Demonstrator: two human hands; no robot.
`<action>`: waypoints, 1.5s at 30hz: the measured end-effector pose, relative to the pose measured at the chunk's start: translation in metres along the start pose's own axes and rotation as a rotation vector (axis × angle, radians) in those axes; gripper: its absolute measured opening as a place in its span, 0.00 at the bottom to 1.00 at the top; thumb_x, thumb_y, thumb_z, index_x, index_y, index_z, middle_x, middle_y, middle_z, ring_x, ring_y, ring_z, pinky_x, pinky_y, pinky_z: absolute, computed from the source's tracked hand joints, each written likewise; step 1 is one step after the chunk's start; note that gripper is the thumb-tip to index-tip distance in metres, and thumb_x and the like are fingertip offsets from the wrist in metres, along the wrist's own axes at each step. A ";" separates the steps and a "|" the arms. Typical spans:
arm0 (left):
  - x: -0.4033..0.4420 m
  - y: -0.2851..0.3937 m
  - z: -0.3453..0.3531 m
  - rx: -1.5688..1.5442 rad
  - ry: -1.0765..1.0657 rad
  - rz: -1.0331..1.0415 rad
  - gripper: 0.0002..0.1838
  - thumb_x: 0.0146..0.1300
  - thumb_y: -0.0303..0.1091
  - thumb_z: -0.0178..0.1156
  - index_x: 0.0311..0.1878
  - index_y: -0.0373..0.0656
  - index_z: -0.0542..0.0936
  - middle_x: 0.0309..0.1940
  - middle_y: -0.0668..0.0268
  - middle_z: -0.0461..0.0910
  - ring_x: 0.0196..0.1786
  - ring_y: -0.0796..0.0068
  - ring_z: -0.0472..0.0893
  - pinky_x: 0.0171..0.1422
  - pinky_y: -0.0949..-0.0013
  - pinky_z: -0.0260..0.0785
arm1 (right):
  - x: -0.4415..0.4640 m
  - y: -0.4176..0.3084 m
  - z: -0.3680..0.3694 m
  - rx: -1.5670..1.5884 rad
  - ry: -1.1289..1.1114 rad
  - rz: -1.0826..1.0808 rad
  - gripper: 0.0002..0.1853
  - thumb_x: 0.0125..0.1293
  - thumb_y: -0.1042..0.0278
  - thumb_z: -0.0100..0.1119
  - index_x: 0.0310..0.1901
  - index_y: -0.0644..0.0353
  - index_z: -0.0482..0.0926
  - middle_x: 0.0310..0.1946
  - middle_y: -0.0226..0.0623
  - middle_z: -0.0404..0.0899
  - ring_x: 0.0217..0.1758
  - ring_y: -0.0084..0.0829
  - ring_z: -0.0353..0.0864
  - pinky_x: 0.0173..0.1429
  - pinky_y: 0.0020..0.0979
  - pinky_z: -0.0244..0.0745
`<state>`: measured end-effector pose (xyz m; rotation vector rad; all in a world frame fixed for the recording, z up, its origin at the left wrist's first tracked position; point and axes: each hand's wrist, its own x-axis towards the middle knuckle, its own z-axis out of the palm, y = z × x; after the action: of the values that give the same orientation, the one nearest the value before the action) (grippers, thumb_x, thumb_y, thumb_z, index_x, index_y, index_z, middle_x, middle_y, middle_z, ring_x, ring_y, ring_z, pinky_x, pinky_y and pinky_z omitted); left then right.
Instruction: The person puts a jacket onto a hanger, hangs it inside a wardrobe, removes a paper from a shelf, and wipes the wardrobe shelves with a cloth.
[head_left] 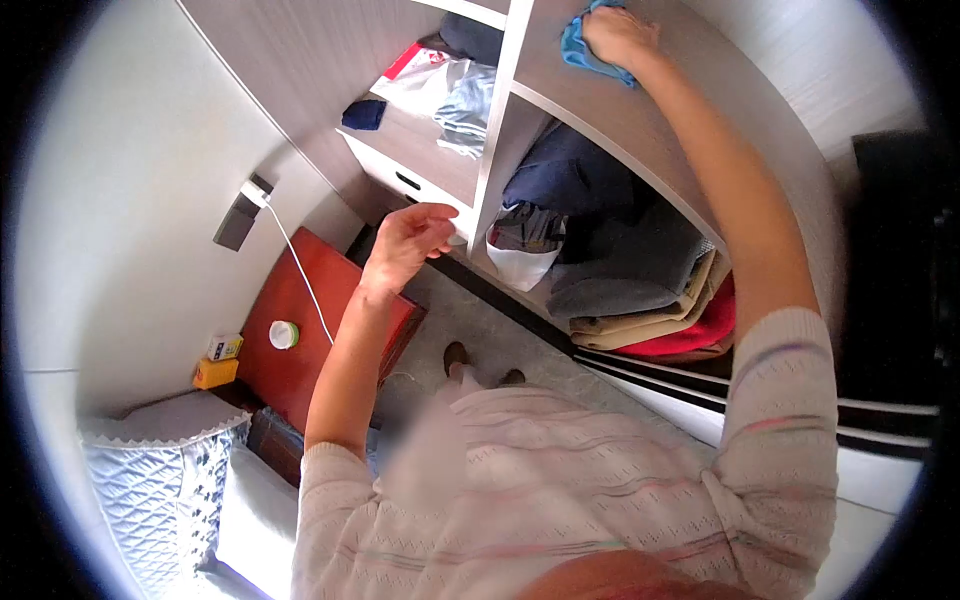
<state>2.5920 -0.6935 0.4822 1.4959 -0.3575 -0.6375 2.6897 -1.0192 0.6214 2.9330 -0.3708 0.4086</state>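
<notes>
My right hand (618,36) reaches up to the upper shelf board (700,110) with its fingers closed on a blue cloth (580,50). The cloth lies bunched under the palm against the board's surface. My left hand (410,245) hangs in the air in front of the wardrobe's vertical divider (495,140), its fingers loosely curled and a little apart, with nothing visible in them. Below the shelf board, a compartment holds folded dark clothes (620,240) and a white bag (525,255).
On the left compartment's shelf are a plastic bag (425,80), folded light-blue cloth (468,110) and a small navy item (363,114). Below is a drawer (405,180). A red-brown cabinet (290,330) carries a round container (284,335); a white cable (305,275) hangs across it.
</notes>
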 end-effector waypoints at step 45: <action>0.098 0.155 0.114 0.758 0.168 1.115 0.14 0.53 0.23 0.58 0.45 0.39 0.78 0.48 0.53 0.73 0.48 0.55 0.74 0.52 0.61 0.67 | 0.033 0.064 0.015 0.102 -0.102 0.031 0.31 0.64 0.46 0.37 0.61 0.61 0.65 0.65 0.51 0.56 0.69 0.45 0.53 0.69 0.56 0.42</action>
<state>2.6284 -0.8505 0.6259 1.7139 -1.2695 0.5792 2.7068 -1.0901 0.6242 3.0590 -0.4209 0.2904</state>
